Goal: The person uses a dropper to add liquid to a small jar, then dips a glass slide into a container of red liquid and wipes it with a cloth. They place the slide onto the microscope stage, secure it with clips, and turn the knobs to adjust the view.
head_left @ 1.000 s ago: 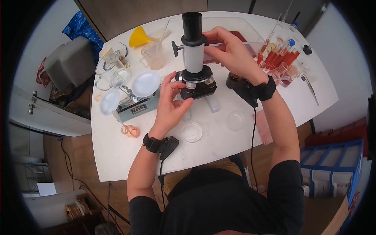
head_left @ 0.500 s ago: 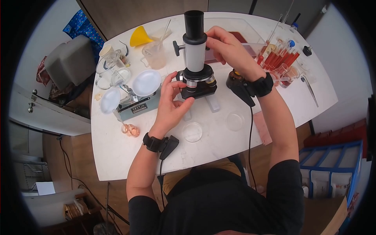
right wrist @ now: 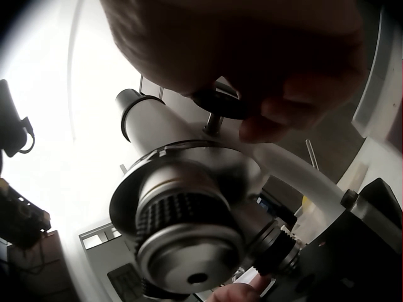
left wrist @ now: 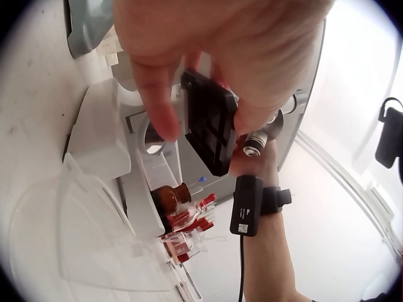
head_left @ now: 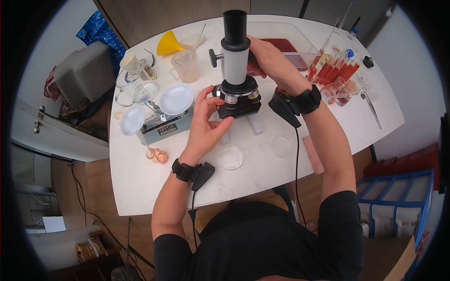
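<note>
Though black-topped, a white-tubed microscope (head_left: pixel 236 66), left hand (head_left: pixel 206 122) round its stage (left wrist: pixel 211 123), right hand (head_left: pixel 275 62) round a side knob (right wrist: pixel 220 102).

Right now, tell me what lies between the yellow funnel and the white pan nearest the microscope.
A clear jug stands between the yellow funnel and that white pan; the head view shows it.

White table (head_left: pixel 262 171), upright microscope (head_left: pixel 236 63), left hand (head_left: pixel 206 122) at its black stage (head_left: pixel 240 111), right hand (head_left: pixel 277 62) partly hidden behind the tube, two-pan balance (head_left: pixel 161 133) alongside, yellow funnel (head_left: pixel 168 44), red-filled test tubes (head_left: pixel 333 73).
</note>
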`<state>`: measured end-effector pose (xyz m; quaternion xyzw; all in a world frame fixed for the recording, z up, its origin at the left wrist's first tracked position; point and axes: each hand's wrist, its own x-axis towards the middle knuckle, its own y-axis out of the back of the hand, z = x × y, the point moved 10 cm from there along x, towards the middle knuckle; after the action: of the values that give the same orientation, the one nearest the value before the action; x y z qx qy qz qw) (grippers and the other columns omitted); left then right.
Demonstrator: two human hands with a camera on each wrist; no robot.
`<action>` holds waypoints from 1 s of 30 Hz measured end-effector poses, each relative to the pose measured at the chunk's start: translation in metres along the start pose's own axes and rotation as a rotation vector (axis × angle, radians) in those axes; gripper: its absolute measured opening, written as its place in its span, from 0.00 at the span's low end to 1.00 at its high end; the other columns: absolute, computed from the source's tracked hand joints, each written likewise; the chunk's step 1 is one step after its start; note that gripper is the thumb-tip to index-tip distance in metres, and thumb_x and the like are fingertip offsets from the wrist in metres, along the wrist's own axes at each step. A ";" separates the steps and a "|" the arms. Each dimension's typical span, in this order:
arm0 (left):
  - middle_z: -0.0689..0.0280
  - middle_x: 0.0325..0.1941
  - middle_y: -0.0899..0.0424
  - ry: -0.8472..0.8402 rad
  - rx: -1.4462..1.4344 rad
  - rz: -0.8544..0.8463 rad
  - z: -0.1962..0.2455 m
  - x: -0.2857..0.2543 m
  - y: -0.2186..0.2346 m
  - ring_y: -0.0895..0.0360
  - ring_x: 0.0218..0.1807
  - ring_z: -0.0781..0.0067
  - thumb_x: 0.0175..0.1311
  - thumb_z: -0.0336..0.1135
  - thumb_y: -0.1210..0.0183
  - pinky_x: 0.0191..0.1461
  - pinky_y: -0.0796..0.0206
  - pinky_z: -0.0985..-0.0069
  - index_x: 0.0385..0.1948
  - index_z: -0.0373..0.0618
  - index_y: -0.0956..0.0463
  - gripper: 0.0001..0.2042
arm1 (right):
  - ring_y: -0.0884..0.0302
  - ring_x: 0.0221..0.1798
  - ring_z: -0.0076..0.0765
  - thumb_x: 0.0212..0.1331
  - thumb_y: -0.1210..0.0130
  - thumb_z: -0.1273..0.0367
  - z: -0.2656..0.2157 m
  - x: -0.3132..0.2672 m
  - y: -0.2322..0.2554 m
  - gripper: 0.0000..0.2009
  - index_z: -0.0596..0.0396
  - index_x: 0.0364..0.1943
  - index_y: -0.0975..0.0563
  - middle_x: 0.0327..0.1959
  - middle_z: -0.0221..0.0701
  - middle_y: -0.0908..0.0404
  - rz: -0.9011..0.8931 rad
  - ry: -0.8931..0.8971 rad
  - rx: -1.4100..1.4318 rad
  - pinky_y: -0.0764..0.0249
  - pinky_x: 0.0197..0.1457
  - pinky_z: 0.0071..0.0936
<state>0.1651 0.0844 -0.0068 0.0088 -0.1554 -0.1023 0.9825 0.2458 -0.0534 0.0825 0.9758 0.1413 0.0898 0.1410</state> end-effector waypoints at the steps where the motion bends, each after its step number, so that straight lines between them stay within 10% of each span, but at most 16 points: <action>1: 0.60 0.68 0.52 0.000 -0.001 -0.001 0.000 0.000 0.000 0.33 0.62 0.64 0.52 0.24 0.38 0.37 0.25 0.84 0.46 0.42 0.33 0.19 | 0.39 0.17 0.20 0.62 0.64 0.50 0.000 -0.001 0.000 0.24 0.55 0.20 0.31 0.16 0.26 0.31 0.006 -0.014 -0.008 0.40 0.21 0.21; 10: 0.60 0.69 0.53 0.002 0.020 -0.013 -0.001 0.000 -0.001 0.35 0.63 0.62 0.53 0.24 0.39 0.37 0.24 0.82 0.47 0.43 0.34 0.19 | 0.40 0.17 0.21 0.63 0.67 0.50 0.007 0.001 -0.001 0.26 0.55 0.17 0.32 0.13 0.25 0.35 0.011 -0.079 -0.020 0.41 0.22 0.22; 30: 0.60 0.68 0.52 0.011 0.003 0.006 -0.001 0.000 0.000 0.34 0.62 0.63 0.52 0.24 0.38 0.38 0.25 0.83 0.46 0.42 0.33 0.19 | 0.30 0.27 0.18 0.64 0.50 0.65 -0.008 -0.022 0.004 0.14 0.50 0.52 0.30 0.35 0.24 0.29 0.034 0.166 -0.008 0.34 0.26 0.17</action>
<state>0.1653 0.0846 -0.0080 0.0106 -0.1500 -0.0992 0.9836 0.2239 -0.0617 0.0887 0.9666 0.1354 0.1734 0.1311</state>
